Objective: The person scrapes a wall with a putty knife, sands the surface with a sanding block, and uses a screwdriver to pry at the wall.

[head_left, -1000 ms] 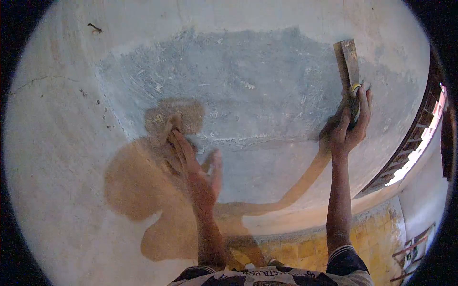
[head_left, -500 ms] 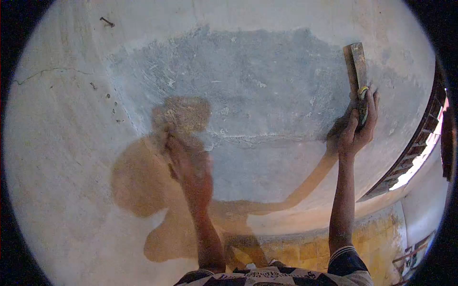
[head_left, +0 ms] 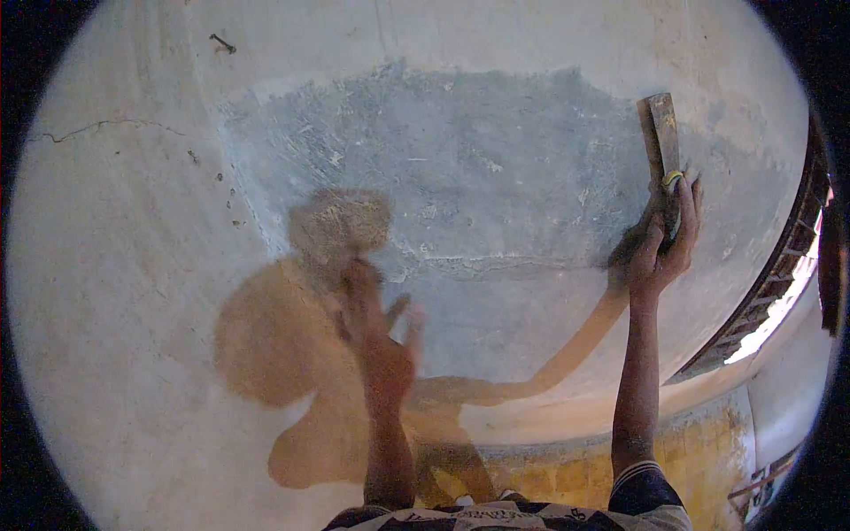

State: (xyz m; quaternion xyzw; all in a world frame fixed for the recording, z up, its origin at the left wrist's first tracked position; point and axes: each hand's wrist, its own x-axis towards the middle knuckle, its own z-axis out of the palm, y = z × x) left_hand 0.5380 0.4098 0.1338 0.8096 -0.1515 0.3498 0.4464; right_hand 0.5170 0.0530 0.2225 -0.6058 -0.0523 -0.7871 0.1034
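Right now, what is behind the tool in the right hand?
Behind the tool is the wall, with a shadow at the tool's left; the part covered by the tool and right hand cannot be seen.
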